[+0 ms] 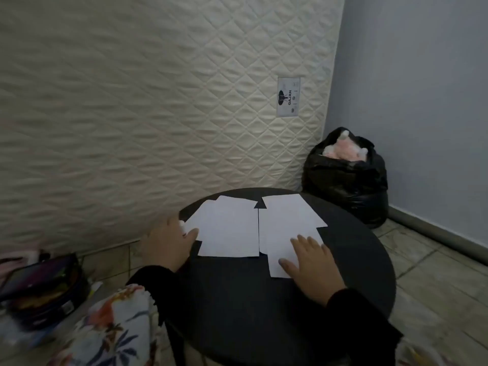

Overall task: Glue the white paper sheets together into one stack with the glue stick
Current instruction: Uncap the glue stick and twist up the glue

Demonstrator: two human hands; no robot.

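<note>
Several white paper sheets lie spread on a round black table (237, 299). An overlapping left group (227, 228) and a right group (287, 217) meet edge to edge, and one sheet (277, 260) sticks out toward me. My left hand (166, 244) is at the left group's edge, curled around a small white-tipped object that looks like the glue stick (182, 225), thumb touching the paper. My right hand (311, 265) rests flat on the near right sheet, fingers spread.
A full black rubbish bag (346, 180) stands on the tiled floor behind the table, at the right. An open dark pencil case (39, 281) lies on the floor at the left. A quilted mattress (158, 101) leans upright behind the table. Floral fabric (113, 326) covers my lap.
</note>
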